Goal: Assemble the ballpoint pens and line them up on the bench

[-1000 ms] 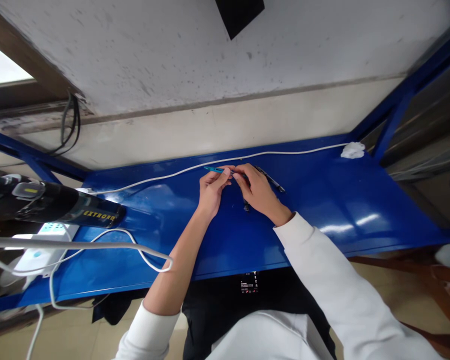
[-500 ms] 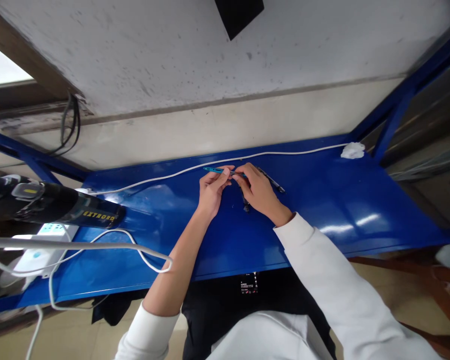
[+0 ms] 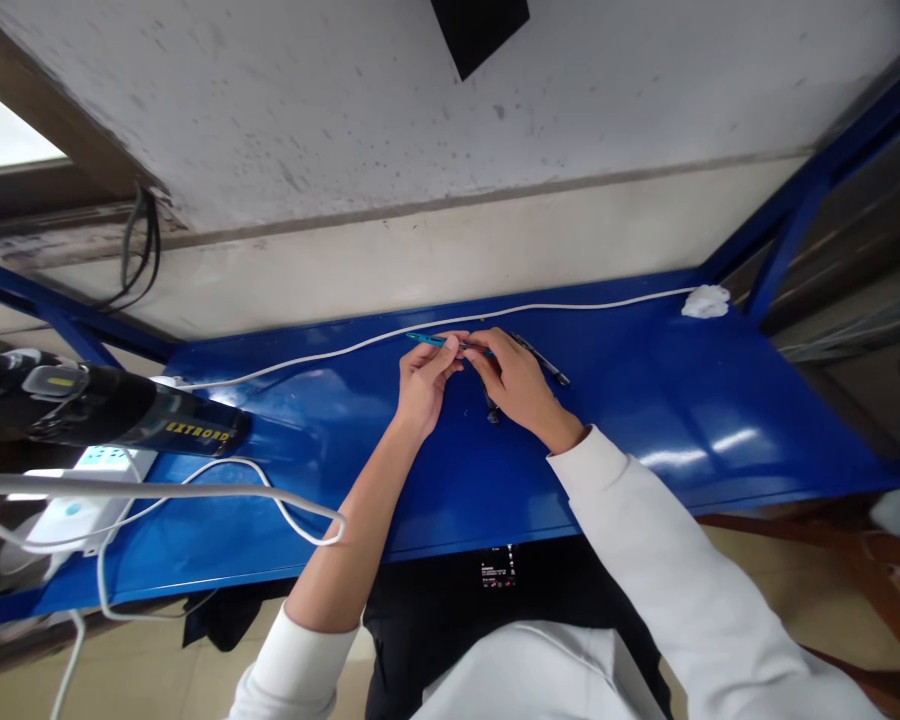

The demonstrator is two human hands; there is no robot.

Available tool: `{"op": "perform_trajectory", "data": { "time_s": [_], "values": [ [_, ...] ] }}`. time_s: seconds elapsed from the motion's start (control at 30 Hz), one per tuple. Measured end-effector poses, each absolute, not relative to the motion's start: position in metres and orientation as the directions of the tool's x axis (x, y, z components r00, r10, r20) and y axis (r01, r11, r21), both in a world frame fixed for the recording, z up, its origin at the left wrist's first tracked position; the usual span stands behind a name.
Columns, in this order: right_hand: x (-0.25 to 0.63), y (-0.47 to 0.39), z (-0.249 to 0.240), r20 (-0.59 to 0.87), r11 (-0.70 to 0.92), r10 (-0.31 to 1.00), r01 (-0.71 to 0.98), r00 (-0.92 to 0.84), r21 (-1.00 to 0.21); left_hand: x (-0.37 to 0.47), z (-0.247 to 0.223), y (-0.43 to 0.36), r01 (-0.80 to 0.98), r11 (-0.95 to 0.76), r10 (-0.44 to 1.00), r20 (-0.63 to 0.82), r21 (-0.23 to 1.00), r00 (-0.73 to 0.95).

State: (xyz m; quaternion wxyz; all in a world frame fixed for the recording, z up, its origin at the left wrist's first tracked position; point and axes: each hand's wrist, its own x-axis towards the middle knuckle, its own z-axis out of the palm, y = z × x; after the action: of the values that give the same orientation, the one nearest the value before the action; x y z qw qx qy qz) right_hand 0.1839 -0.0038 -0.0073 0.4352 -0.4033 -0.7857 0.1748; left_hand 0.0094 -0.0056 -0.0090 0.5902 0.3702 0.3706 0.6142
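Hands (image 3: 420,392) pinch teal pen (image 3: 424,339); tabletop (image 3: 645,395) spreads rightward, white cable (image 3: 570,307) along back edge.

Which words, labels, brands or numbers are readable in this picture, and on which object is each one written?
"EXTRORD": yellow letters on the black bottle.
Small white print past the near edge of the blue table: too small to read; I cannot tell what bears it.
Teal pen: none readable.
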Motion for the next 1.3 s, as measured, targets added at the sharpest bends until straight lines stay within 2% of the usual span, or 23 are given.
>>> {"op": "perform_trajectory", "data": {
  "time_s": [0.27, 0.53, 0.9, 1.3],
  "values": [
    [0.185, -0.0024, -0.0089, 0.545, 0.623, 0.777, 0.507, -0.314, -0.596, 0.0105, -0.0077, -0.0058, -0.496, -0.016, 0.999, -0.003, 0.868, -0.039],
    [0.184, -0.0034, -0.009, 0.56, 0.626, 0.775, 0.475, -0.292, -0.619, 0.0098, -0.0093, -0.0061, -0.512, -0.02, 1.0, 0.008, 0.859, -0.025],
    [0.1842, -0.0054, -0.0088, 0.467, 0.572, 0.82, 0.533, -0.332, -0.624, 0.0084, -0.0089, -0.0058, -0.505, -0.021, 0.999, 0.042, 0.863, 0.03],
    [0.1826, -0.0047, -0.0025, 0.417, 0.508, 0.856, 0.353, -0.304, -0.786, 0.0088, -0.0107, -0.0049, -0.522, -0.028, 0.998, 0.054, 0.853, 0.035]
  ]
}}
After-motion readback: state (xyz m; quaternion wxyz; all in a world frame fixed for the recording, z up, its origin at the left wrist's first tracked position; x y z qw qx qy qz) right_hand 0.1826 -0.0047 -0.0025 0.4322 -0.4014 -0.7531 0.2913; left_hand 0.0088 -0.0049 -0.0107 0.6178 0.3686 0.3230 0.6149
